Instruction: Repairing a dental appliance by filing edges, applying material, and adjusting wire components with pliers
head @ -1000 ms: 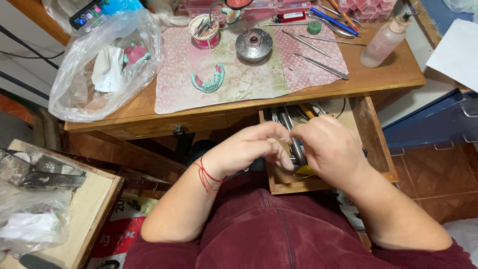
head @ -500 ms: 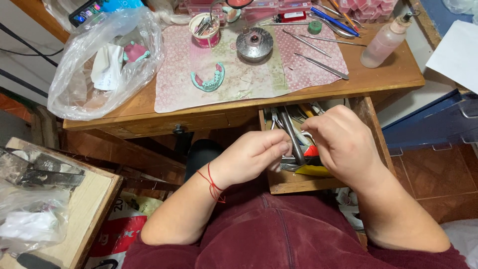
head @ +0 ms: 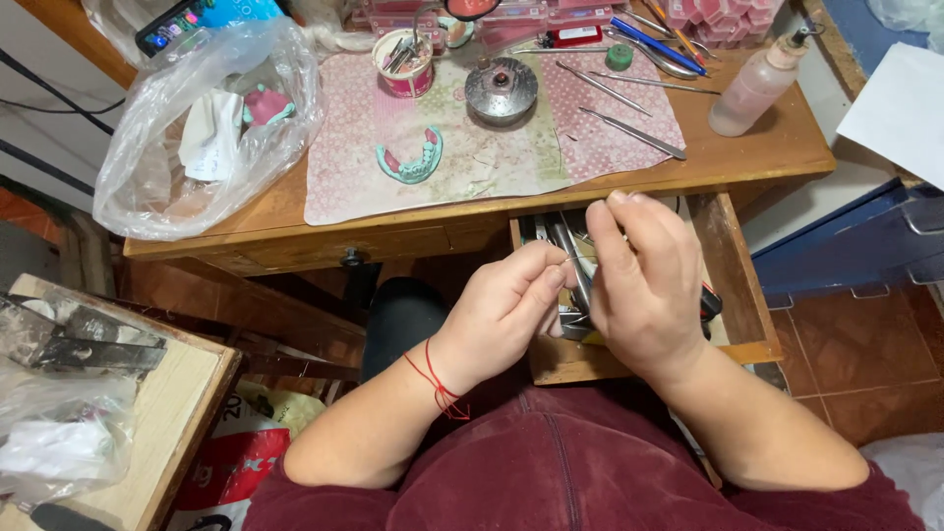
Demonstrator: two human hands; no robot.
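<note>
thin wire (head: 572, 258), pinched over open drawer (head: 733, 285)

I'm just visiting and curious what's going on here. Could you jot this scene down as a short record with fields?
Setting: wooden desk with an open drawer below it
Left hand: fingertips pinched together over the drawer; what they grip is too small to tell
Right hand: raised over the drawer, fingers together, close to the left hand
In drawer: metal tools
On desk: green dental model on a pink mat, round metal dish, clear bottle, plastic bag
</note>
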